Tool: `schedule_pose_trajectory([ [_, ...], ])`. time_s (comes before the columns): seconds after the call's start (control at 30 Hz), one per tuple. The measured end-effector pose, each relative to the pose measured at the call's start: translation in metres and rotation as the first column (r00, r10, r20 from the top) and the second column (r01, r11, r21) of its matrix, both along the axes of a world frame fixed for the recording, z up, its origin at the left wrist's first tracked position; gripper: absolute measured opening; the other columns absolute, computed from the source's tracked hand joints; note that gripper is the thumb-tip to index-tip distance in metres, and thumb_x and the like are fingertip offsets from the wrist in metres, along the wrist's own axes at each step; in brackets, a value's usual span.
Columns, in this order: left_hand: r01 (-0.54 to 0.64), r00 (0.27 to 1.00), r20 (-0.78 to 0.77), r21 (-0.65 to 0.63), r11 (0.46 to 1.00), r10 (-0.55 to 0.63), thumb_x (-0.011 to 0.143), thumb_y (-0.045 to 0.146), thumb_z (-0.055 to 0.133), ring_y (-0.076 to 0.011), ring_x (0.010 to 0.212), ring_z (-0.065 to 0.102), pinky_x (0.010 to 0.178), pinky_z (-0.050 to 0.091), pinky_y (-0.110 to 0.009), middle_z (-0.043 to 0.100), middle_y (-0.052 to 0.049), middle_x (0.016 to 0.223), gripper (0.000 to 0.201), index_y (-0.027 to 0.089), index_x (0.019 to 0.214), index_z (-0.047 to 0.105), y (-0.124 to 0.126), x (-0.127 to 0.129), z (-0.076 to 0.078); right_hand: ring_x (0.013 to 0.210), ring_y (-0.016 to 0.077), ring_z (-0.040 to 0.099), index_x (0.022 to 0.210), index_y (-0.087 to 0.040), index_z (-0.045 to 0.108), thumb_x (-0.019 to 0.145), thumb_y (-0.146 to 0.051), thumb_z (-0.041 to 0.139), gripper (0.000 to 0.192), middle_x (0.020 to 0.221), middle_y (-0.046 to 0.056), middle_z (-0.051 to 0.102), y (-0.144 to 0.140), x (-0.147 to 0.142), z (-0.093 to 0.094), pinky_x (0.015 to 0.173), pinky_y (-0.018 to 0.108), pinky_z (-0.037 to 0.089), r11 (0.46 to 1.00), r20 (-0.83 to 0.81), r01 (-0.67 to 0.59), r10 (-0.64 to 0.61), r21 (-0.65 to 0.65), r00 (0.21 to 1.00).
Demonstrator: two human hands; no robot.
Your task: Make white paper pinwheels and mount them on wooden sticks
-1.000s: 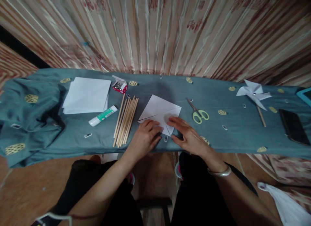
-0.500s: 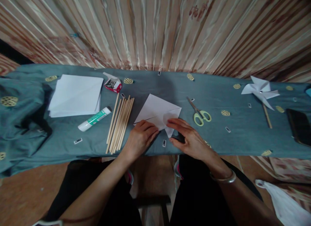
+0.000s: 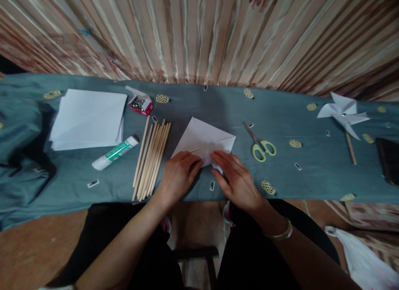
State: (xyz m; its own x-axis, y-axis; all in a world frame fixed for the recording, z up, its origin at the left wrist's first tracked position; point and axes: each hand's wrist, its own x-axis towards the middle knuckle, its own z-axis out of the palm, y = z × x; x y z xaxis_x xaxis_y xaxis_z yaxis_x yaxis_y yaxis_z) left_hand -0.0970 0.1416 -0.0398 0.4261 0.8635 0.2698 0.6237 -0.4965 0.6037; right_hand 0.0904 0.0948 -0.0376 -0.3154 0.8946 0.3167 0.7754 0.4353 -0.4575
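Observation:
A white square of paper lies turned like a diamond on the cloth, with slits cut inward from its corners. My left hand rests on its lower left edge, fingers bent together and pressed onto the paper. On the lower right part is my right hand, its fingertips holding a corner flap against the paper near the middle; the thumb lies just below the flap. The hands largely hide the bottom of the paper. To the right lie scissors with pale green handles, closed and touched by neither hand.
Wooden sticks lie left of the paper. Beyond them are a glue stick, a stack of white paper and an open box of metal pins. At the right are a paper pinwheel and a dark phone.
My right hand has shifted a little left and pressed the flap further in toward the middle of the paper. My left hand stays on the left edge. The view has moved slightly.

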Motion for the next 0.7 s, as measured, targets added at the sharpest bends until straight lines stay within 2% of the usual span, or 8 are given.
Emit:
schedule_pose_trajectory([
  [0.2, -0.039, 0.999, -0.023, -0.016, 0.999, 0.038, 0.088, 0.019, 0.06, -0.0168, 0.071, 0.066, 0.067, 0.052, -0.028, 0.07, -0.004, 0.077, 0.009, 0.016, 0.089, 0.068, 0.0017, 0.0014, -0.0013, 0.119, 0.0261, 0.055, 0.128, -0.012, 0.058, 0.095, -0.02, 0.045, 0.036, 0.127, 0.016, 0.061, 0.0005, -0.003, -0.008, 0.103, 0.043, 0.049, 0.997, 0.059, 0.016, -0.021, 0.071, 0.998],
  [0.37, -0.077, 0.997, -0.013, -0.069, 0.995, 0.076, 0.085, 0.018, 0.062, -0.018, 0.071, 0.068, 0.068, 0.053, -0.029, 0.072, -0.004, 0.079, 0.018, 0.014, 0.103, 0.064, 0.0035, 0.0011, -0.0036, 0.119, 0.0259, 0.054, 0.125, -0.011, 0.059, 0.095, -0.018, 0.045, 0.034, 0.127, 0.017, 0.06, 0.0031, -0.0061, -0.0093, 0.102, 0.042, 0.049, 0.993, 0.093, 0.017, -0.029, 0.12, 0.995],
  [0.7, -0.072, 0.997, -0.027, -0.097, 0.993, 0.07, 0.085, 0.018, 0.061, -0.0174, 0.071, 0.068, 0.068, 0.052, -0.028, 0.072, -0.003, 0.08, 0.011, 0.016, 0.096, 0.063, 0.0047, 0.0028, -0.002, 0.123, 0.0252, 0.052, 0.13, -0.018, 0.056, 0.095, -0.018, 0.044, 0.036, 0.131, 0.014, 0.056, 0.0062, -0.0085, -0.0115, 0.105, 0.042, 0.047, 0.997, 0.078, 0.039, -0.045, 0.073, 0.996],
])
